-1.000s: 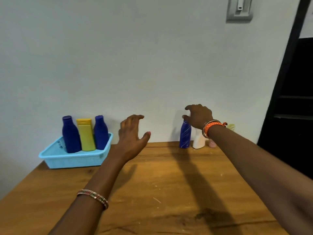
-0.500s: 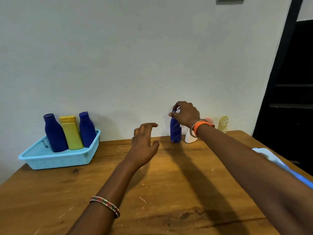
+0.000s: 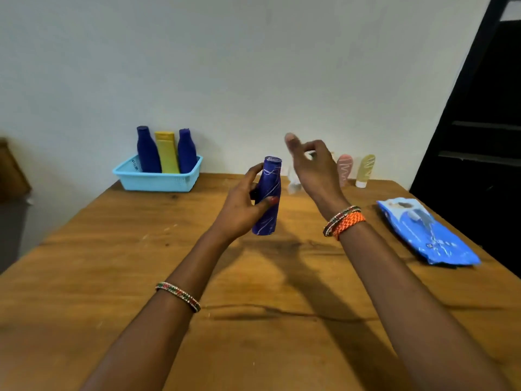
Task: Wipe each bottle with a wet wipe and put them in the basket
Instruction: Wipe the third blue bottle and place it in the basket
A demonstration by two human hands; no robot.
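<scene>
My left hand (image 3: pixel 244 203) grips a dark blue bottle with white scribbles (image 3: pixel 267 198), held upright above the middle of the wooden table (image 3: pixel 253 320). My right hand (image 3: pixel 313 167) hovers just right of it with fingers apart and nothing in it. A light blue basket (image 3: pixel 158 179) at the back left holds two dark blue bottles (image 3: pixel 148 150) and a yellow one (image 3: pixel 167 152). By the wall at the back stand a pink bottle (image 3: pixel 345 167), a yellow-green bottle (image 3: pixel 365 170) and a white bottle (image 3: pixel 293 183), partly hidden by my right hand. A blue wet wipe pack (image 3: pixel 425 232) lies at the right.
A pale wall runs right behind the table's far edge. A dark doorway (image 3: pixel 485 108) stands at the right beyond the table. A brown object (image 3: pixel 11 170) sits off the table at the far left.
My right hand lifted the scribbled blue bottle from the back row and passed it to my left hand, then let go. The view tilted down and the wipe pack came fully into sight.
</scene>
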